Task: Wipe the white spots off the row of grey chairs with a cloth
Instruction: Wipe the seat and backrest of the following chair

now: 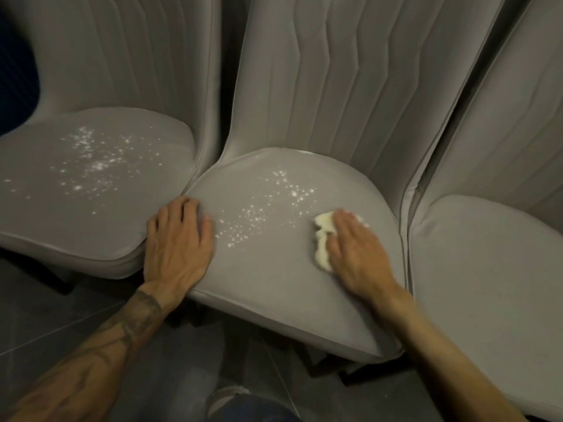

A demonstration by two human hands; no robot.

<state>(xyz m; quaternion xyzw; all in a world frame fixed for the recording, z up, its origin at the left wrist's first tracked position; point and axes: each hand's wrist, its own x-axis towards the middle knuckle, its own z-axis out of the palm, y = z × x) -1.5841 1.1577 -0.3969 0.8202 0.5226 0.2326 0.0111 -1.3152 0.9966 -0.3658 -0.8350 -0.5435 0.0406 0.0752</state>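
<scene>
Three grey padded chairs stand side by side. The middle chair's seat [274, 269] carries a band of white spots [265, 208] running from its centre back to its left front. My right hand [356, 251] lies flat on a pale cream cloth [323, 239], pressing it onto the right part of that seat, just right of the spots. My left hand [179, 242] rests palm down on the seat's left edge, fingers spread, holding nothing. The left chair's seat [91, 223] is scattered with white spots [94, 162]. The right chair's seat [487, 269] shows no spots.
Tall quilted grey backrests [335, 86] rise behind the seats. Narrow gaps separate the chairs. Dark tiled floor [36, 315] lies below the seats, with dark chair legs under the middle seat. A bit of blue clothing shows at the bottom centre.
</scene>
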